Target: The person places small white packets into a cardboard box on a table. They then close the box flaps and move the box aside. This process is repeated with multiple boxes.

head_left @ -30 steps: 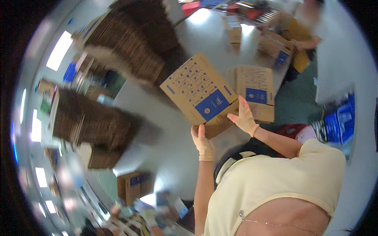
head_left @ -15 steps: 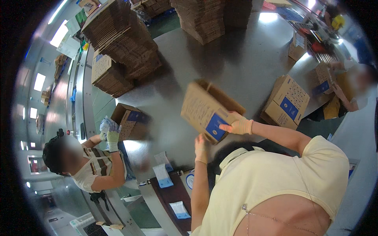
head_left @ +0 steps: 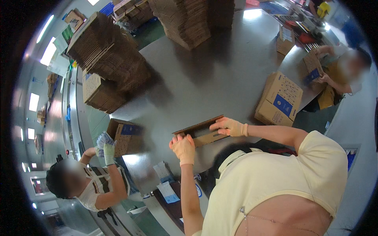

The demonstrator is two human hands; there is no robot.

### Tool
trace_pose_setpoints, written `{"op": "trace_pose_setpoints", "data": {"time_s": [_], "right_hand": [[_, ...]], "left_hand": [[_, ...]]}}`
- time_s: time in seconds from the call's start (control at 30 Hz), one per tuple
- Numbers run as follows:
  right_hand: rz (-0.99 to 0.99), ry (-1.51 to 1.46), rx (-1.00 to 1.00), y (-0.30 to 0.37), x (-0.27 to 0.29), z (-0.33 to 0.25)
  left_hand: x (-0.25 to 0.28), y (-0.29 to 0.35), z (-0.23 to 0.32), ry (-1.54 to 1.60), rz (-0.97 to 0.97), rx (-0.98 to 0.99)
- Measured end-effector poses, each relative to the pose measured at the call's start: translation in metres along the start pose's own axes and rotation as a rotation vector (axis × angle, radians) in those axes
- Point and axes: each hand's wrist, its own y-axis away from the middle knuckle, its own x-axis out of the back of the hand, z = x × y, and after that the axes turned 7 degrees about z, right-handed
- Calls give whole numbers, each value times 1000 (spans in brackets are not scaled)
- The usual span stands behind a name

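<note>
On the grey steel table (head_left: 220,78), near its front edge, one cardboard box (head_left: 201,131) lies pressed nearly flat. Left hand (head_left: 182,148) grips its near corner with curled fingers; right hand (head_left: 228,127) lies along its top edge, fingers together. One assembled box (head_left: 278,100) stands to the right. Three stacks of flattened cartons (head_left: 106,59) rise behind.

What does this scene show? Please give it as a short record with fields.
Place: large grey table in a workshop
Left hand: gloved, gripping the near end of a cardboard box
Right hand: gloved, resting on the box's upper edge
Box state: edge-on to the camera, open side showing
Nearby: folded box with blue label, stacks of flat cardboard
Others: person at left handling another box
</note>
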Motion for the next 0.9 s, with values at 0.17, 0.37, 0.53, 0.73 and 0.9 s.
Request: {"op": "trace_pose_setpoints", "data": {"time_s": [0.17, 0.37, 0.53, 0.73, 0.9], "right_hand": [[235, 293, 75, -3, -5, 10], [435, 342, 60, 18, 12, -1], [138, 436, 209, 29, 64, -37], [-301, 749, 447, 17, -27, 10], [-118, 550, 283, 24, -53, 23]], "left_hand": [[3, -6, 32, 32, 195, -415], [-49, 6, -1, 281, 66, -137], [-29, -16, 1, 2053, -234, 759], [-154, 60, 0, 2062, -487, 934], [-155, 41, -22, 1920, -683, 827]]}}
